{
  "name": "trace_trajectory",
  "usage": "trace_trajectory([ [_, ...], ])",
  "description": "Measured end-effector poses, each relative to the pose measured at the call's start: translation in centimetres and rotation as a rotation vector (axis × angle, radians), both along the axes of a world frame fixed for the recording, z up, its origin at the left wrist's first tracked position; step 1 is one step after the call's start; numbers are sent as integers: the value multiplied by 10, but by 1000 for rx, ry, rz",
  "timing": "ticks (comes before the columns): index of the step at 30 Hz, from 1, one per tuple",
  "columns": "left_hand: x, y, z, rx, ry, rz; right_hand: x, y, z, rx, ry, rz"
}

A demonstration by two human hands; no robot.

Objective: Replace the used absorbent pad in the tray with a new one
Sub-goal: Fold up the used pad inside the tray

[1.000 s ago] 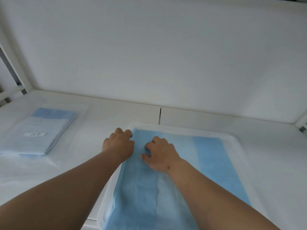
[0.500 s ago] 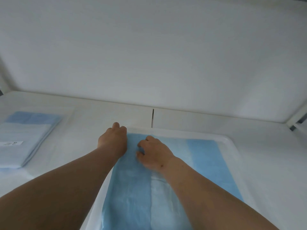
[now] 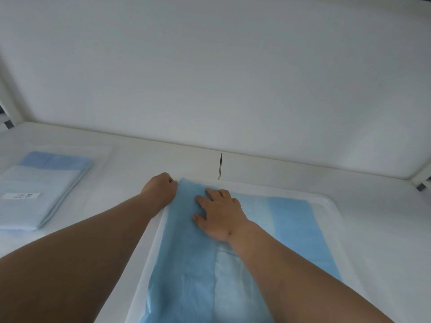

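A blue and white absorbent pad lies in a white tray on the white bench. A folded flap of the pad covers the tray's left half. My left hand is at the tray's far left corner, its fingers curled on the flap's far corner. My right hand rests flat on the pad just right of the left hand, fingers spread and pressing down. Both forearms reach in from the bottom of the head view.
A stack of folded blue and white pads in a clear wrapper with a small label lies on the bench at the left. A white back wall rises behind the tray. White frame posts stand at both far corners.
My right hand has opened from a curled grip to lie flat on the pad. My left hand has slid slightly towards the tray's far left corner. The camera view has shifted a little.
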State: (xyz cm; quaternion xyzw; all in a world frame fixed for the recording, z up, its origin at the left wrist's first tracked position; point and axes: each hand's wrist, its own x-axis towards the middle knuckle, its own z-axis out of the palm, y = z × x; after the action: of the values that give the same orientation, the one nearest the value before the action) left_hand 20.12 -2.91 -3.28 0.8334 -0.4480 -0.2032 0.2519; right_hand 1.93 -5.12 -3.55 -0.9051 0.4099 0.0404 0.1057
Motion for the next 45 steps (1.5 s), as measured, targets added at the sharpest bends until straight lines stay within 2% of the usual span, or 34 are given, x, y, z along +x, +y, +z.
trace_trajectory([
  [5,-4,11,5,42,-159,-85,3,1,-4,1,26,-24],
  [8,-6,12,10,52,-188,-74,4,3,-2,10,-13,-30],
  [16,-26,12,38,60,-247,-111,-4,7,6,-6,-338,-147],
  [23,-61,17,62,-27,67,-115,-23,1,24,418,-683,-457],
  [30,-108,11,82,-42,609,-57,-68,-5,40,855,-942,-699],
  [35,-134,8,77,-15,781,-65,-95,-3,39,1054,-893,-756],
  [38,-149,6,69,31,738,-142,-108,0,34,1075,-831,-765],
  [45,-158,17,48,108,599,-304,-118,7,33,948,-673,-723],
])
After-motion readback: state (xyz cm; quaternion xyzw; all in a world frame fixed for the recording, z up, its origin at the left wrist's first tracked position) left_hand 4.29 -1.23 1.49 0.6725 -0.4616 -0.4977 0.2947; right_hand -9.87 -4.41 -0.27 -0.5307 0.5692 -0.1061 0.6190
